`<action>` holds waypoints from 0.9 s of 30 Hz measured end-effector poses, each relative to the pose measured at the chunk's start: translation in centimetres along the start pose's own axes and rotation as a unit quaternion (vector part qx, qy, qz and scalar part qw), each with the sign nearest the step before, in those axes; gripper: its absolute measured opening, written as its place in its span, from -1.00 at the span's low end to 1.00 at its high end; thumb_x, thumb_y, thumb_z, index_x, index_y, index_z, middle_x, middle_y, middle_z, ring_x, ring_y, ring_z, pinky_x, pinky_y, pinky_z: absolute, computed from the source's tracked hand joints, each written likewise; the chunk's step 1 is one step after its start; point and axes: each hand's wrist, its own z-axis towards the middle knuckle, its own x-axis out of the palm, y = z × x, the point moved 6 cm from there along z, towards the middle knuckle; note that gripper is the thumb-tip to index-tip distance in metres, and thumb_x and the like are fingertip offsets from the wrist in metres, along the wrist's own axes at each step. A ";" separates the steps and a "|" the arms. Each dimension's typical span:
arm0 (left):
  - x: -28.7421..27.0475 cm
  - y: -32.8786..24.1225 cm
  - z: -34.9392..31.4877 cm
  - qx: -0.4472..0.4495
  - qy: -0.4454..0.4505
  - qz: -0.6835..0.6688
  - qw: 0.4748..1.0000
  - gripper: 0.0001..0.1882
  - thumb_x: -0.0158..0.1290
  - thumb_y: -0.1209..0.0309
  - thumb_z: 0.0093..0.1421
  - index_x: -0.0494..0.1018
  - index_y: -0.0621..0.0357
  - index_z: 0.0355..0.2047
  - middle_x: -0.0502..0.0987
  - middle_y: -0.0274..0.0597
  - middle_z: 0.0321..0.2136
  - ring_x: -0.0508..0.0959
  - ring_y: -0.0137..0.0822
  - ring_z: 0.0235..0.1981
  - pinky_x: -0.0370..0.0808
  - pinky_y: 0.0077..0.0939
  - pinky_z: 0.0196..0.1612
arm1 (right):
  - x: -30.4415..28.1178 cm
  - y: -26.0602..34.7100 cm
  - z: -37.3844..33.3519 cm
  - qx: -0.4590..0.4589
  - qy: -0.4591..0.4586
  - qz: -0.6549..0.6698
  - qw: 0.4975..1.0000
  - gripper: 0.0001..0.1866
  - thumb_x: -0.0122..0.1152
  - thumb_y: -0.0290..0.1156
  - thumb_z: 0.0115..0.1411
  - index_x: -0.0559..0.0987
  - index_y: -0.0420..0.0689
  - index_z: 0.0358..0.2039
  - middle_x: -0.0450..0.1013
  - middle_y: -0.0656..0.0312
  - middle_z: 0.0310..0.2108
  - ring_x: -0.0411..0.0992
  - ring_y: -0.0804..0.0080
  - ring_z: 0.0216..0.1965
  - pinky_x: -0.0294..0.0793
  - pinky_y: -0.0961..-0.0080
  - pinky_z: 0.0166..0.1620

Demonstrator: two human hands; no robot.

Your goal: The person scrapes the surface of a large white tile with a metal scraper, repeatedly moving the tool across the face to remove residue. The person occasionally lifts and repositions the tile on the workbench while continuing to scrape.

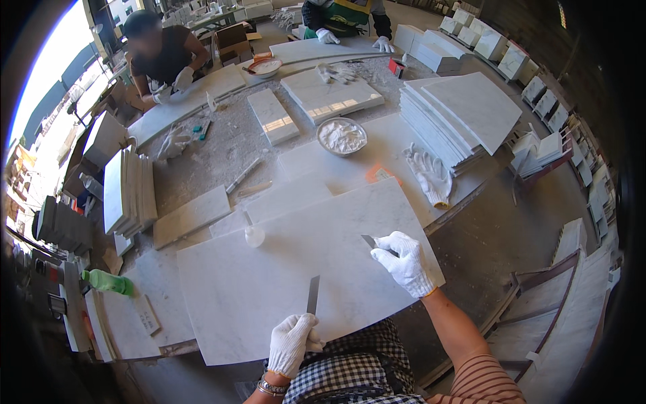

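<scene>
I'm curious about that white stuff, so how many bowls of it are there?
2. The nearer bowl is left of the tall slab stack; the farther bowl is beyond the narrow white slab. Others could be hidden.

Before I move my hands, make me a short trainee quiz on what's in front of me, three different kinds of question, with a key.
1. Short answer: What does the gloved left hand hold?
2. True or false: The nearer bowl of white material stands farther from you than the small translucent bottle.
3. Multiple choice: Which of these lies to the right of that bowl, as you see it? A) the green bottle; B) a loose white glove; C) the open cardboard box.

Key:
1. A flat grey strip.
2. True.
3. B.
</scene>
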 end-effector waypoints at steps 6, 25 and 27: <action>4.2 -8.8 4.1 0.108 0.024 0.075 0.991 -0.64 0.21 0.22 0.35 0.57 0.38 -0.26 0.58 -0.15 -0.58 0.63 -0.33 -0.61 0.64 -0.49 -0.48 | -0.4 -4.7 -2.0 0.159 -0.043 0.131 0.978 -0.84 0.49 -0.48 0.17 0.68 -0.24 -0.29 0.61 0.15 -0.36 0.57 0.39 -0.35 0.57 0.38 -0.25; 15.1 -25.4 27.1 0.203 -0.031 0.222 0.953 -0.53 0.28 0.03 0.27 0.55 0.28 -0.32 0.56 -0.15 -0.52 0.49 -0.33 -0.73 0.48 -0.34 -0.67 | -1.3 -2.5 -1.7 0.028 -0.092 0.175 0.980 -0.84 0.53 -0.54 0.12 0.74 -0.24 -0.27 0.58 0.14 -0.43 0.53 0.34 -0.46 0.52 0.44 -0.36; 14.3 -24.9 26.3 0.239 -0.067 0.187 0.950 -0.56 0.29 0.07 0.27 0.57 0.28 -0.27 0.59 -0.14 -0.50 0.53 -0.31 -0.70 0.49 -0.38 -0.63 | -1.4 -2.4 -1.7 0.029 -0.089 0.170 0.981 -0.84 0.53 -0.53 0.13 0.73 -0.24 -0.28 0.58 0.14 -0.43 0.53 0.33 -0.46 0.52 0.44 -0.35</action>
